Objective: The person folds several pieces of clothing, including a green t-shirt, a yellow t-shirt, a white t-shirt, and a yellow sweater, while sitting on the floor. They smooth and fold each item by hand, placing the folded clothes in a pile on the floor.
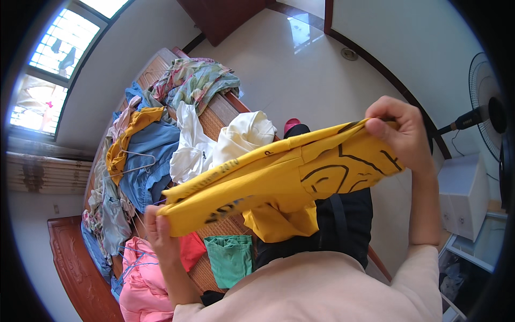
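Observation:
A yellow printed garment point(277, 169) is stretched across in front of me, doubled over lengthwise, with black lines and writing on it. My left hand point(161, 229) pinches its lower left end. At the upper right, my right hand point(402, 129) grips the other end between thumb and fingers. A loose part of the yellow cloth hangs over my dark trousers point(350, 217). Beneath the garment, a folded green cloth point(229, 259) lies on the woven mat point(197, 277), beside a red cloth point(192, 249). White garments point(241, 135) lie just beyond the yellow one.
Pink clothing point(141, 277) with blue hangers lies by my left arm. Blue garments point(149, 153), a white hanger point(139, 165) and floral fabric point(197, 82) cover the bed's far side. A wooden headboard point(76, 265) stands left; a fan point(489, 108) and white cabinet point(462, 193) stand right.

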Tool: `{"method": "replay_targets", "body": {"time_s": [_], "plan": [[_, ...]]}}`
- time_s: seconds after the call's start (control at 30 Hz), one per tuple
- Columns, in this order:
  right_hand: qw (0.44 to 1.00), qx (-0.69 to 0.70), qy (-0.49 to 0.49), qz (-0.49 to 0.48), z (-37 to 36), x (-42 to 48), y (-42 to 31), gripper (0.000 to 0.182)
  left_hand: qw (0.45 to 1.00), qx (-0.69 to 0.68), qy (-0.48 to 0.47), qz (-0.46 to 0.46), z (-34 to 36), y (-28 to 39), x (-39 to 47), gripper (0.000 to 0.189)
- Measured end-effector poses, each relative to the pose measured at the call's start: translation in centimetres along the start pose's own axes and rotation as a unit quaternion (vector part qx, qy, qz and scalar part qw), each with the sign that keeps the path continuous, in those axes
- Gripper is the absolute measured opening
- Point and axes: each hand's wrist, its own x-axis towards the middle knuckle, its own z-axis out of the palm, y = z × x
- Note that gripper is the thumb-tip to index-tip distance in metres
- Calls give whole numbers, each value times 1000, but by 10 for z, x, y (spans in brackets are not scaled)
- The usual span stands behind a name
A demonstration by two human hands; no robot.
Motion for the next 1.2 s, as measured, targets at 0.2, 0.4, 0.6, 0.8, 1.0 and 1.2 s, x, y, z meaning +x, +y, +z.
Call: {"method": "replay_targets", "body": {"time_s": [0.2, 0.4, 0.6, 0.8, 1.0, 1.2], "plan": [[986, -126, -50, 96, -5, 18, 41, 29, 983, 124, -122, -63, -5, -34, 34, 19], [977, -63, -166, 117, -16, 6, 37, 32, 982, 37, -160, -89, -5, -21, 52, 34], [953, -147, -220, 147, -21, 32, 42, 25, 895, 267, -326, -148, -19, 0, 113, 28], [983, -156, -89, 28, -65, 114, 23, 22, 927, 298, -226, 10, 6, 74, 230, 25], [957, -218, 112, -157, -106, 197, -99, 39, 921, 304, -7, 242, -6, 238, 327, 47], [904, -371, 173, -122, -127, 192, -113, 45, 874, 389, 7, 292, 25, 244, 292, 45]]}}
